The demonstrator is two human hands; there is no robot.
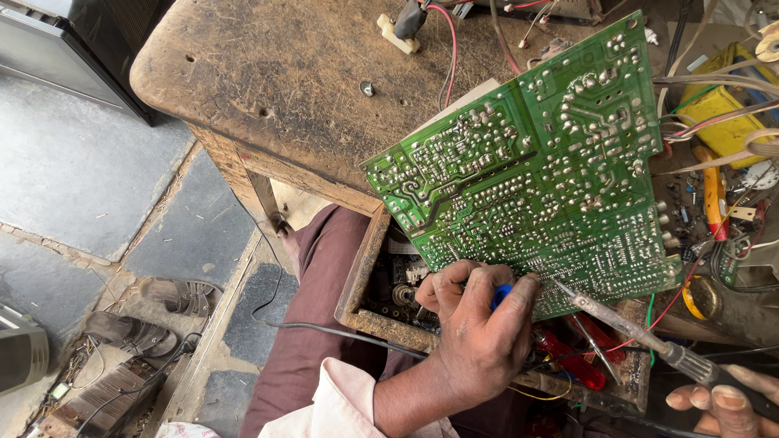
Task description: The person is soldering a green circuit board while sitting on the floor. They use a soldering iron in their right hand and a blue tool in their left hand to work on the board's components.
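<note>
A green circuit board [535,162] is tilted up over the wooden workbench [276,89], solder side toward me. My left hand [479,332] grips the board's lower edge, and a small blue-handled item [501,294] shows between its thumb and fingers. At the bottom right corner, my right hand [718,401] holds a soldering iron [625,324] by its handle. The iron's tip rests at the board's lower edge, just right of my left thumb.
An open wooden drawer [357,284] below the board holds parts and red-handled tools [580,361]. A yellow box [718,105], an orange screwdriver [712,195] and tangled wires crowd the right of the bench. Sandals [178,294] and a black cable [324,328] lie on the stone floor at left.
</note>
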